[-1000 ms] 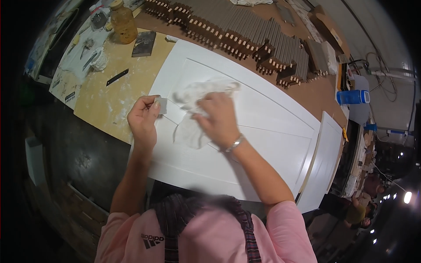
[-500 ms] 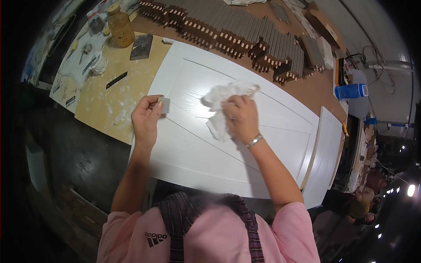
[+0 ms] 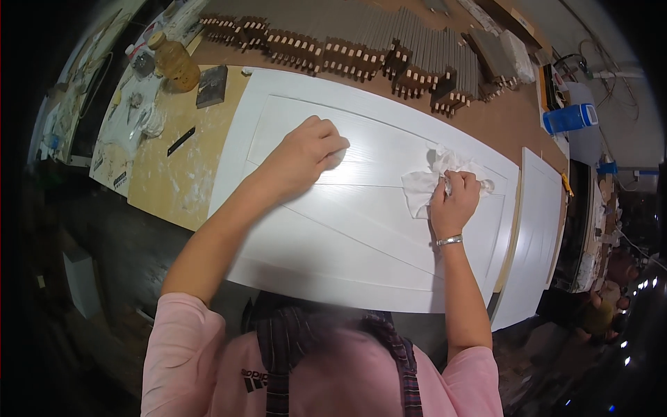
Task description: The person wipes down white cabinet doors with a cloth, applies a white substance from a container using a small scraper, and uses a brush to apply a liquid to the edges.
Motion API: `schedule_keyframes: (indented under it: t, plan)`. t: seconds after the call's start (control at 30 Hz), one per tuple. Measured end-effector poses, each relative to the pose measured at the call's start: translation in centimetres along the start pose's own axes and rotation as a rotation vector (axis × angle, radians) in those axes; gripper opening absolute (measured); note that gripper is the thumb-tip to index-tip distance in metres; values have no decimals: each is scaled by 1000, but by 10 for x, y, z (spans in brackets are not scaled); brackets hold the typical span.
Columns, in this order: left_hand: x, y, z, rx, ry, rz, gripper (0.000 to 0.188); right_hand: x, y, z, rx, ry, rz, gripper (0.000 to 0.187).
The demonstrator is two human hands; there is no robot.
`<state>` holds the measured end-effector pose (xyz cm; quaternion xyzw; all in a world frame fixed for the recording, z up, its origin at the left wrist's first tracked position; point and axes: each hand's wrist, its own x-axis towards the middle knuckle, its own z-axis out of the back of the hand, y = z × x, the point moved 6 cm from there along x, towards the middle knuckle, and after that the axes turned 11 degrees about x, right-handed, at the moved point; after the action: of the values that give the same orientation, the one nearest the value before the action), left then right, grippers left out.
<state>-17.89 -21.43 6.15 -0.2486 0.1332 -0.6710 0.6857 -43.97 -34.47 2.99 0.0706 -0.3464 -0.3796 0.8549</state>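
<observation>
A white panelled door [image 3: 333, 257] with grooved lines lies flat in front of me. My right hand [image 3: 455, 198] is closed on a crumpled white cloth [image 3: 419, 191], pressed against the right part of the panel. My left hand [image 3: 302, 156] is on the upper middle of the panel, fingers curled down over a small grey square pad [image 3: 336, 160]. Only a sliver of that pad shows beneath the fingers.
Rows of grey wooden bars with pale dowels [image 3: 361, 52] line the far side. At the left are an amber jar [image 3: 174, 64], a dark block [image 3: 211, 87] and a black strip [image 3: 181, 140]. Another white panel [image 3: 531, 236] and a blue bottle [image 3: 571, 119] are at the right.
My left hand has moved right from the panel's left edge onto its surface, its pad now mostly hidden. My right hand has carried the cloth rightward and slightly nearer.
</observation>
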Motion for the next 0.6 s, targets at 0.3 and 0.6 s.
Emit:
schedule_keyframes:
  t: [0.3, 0.6]
  plan:
    - [10, -8, -7, 36, -5, -34, 23, 2, -2, 3, -9, 15, -62, 21]
    - [26, -19, -17, 39, 35, -108, 23, 3, -1, 6, -19, 26, -93, 19]
